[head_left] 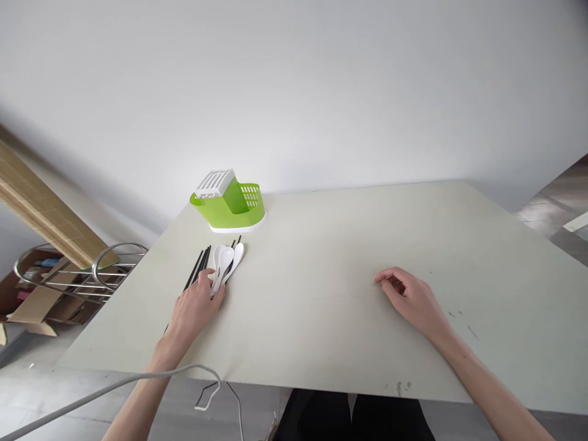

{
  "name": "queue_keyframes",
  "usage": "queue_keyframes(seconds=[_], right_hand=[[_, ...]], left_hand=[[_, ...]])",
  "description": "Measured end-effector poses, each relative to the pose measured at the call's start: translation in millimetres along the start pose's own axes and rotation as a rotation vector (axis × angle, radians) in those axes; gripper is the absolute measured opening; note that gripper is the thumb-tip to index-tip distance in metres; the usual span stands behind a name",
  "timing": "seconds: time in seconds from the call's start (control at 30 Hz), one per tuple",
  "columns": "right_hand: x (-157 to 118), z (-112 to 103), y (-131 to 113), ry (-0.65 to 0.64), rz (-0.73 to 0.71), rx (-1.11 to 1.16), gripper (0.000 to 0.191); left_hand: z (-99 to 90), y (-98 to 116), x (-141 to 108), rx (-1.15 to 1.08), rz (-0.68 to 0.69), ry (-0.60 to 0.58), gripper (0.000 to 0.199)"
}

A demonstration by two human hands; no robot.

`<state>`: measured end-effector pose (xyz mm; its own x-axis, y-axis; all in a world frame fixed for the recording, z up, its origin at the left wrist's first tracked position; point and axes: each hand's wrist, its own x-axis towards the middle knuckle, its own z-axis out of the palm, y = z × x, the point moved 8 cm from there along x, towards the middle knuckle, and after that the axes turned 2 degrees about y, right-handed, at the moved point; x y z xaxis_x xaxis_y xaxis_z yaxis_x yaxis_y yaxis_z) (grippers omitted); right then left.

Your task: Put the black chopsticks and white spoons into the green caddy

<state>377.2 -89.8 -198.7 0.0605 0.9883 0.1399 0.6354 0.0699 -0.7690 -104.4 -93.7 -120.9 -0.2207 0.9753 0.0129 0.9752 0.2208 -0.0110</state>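
L hand (195,304) fingers round spoons (226,257), can't tell if gripping; chopsticks (204,260) just left. R hand (411,297) loosely curled, released. Wide tbl (303,294) room btwn, near edge (261,383) behind both.

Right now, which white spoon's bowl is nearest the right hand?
The rightmost spoon: the other two spoons have bowls further left, farther from the right hand.

Both slim forearms (478,381) are bare, and the trousers (316,416) are black.
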Motion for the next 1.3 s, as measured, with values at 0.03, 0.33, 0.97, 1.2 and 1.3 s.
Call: queue_keyframes(seconds=[0.03, 0.33, 0.97, 1.2, 1.3], right_hand=[[0, 0, -1, 0.0, -0.002, 0.001, 0.023], [-1, -2, -3, 0.0, -0.005, 0.007, 0.024], [-2, -5, -5, 0.019, 0.005, 0.005, 0.024], [-2, -3, -3, 0.009, 0.006, 0.0, 0.024], [-2, -3, -4, 0.006, 0.007, -0.002, 0.024]], left_hand=[[0.6, 3, -1, 0.013, 0.009, -0.002, 0.051], [8.8, 30, -7, 0.175, 0.116, 0.062, 0.046], [15.4, 60, -19, 0.252, 0.14, 0.04, 0.05], [-9.7, 44, -14, 0.28, 0.136, 0.148, 0.051], [-20.8, 24, -2, 0.233, 0.058, 0.186, 0.052]])
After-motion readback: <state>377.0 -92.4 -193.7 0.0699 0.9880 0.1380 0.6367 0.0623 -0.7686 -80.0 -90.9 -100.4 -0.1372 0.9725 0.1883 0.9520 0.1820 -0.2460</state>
